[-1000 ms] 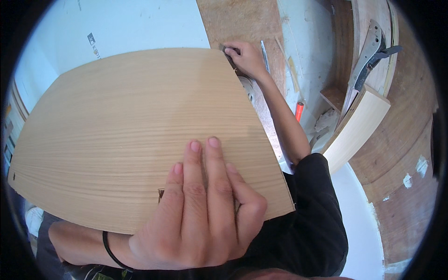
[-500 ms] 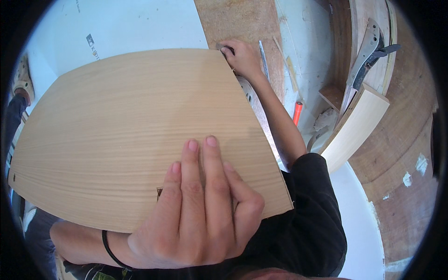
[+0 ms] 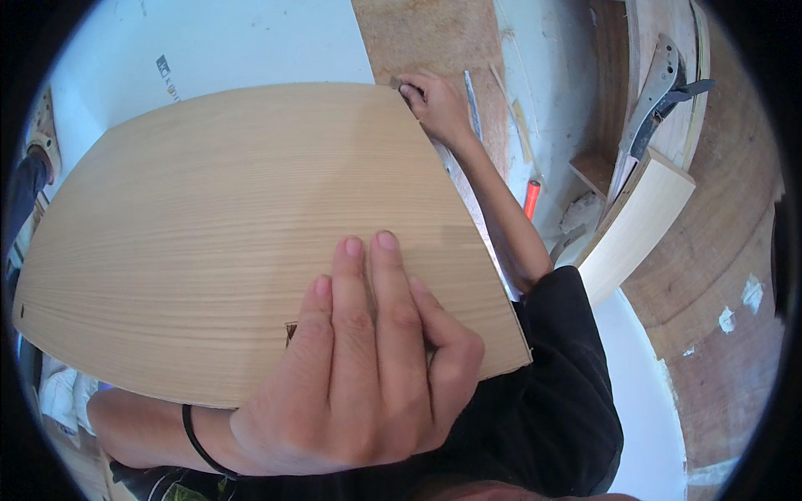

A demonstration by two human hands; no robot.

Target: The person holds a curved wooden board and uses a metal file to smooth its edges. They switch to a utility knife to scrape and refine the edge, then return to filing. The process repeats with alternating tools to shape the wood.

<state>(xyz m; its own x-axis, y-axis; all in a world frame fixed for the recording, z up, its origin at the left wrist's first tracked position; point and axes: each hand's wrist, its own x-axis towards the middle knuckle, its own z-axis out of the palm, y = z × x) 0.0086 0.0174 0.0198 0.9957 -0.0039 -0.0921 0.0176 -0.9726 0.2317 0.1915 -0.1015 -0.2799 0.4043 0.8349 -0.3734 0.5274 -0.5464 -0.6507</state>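
A large wood-grain panel (image 3: 225,192) lies across the view in front of me, with a small dark notch near its near edge. Flat on its near right part rests my left hand (image 3: 359,359), fingers stretched out, with a black band round the wrist. My right arm reaches along the panel's right edge. At the far right corner, my right hand (image 3: 439,104) has its fingers curled round a small dark piece (image 3: 396,83) against the edge; its kind is too small to tell.
A white board (image 3: 251,42) lies beyond the panel. To the right are a utility knife (image 3: 654,96), a curved wooden piece (image 3: 639,225), an orange tube-like thing (image 3: 532,199) and thin strips (image 3: 473,104). A shoe and dark trouser leg (image 3: 29,179) show at far left.
My left hand appears slightly farther up and to the right, still flat on the panel. The right hand stays at the far corner, its fingers shifted only slightly.
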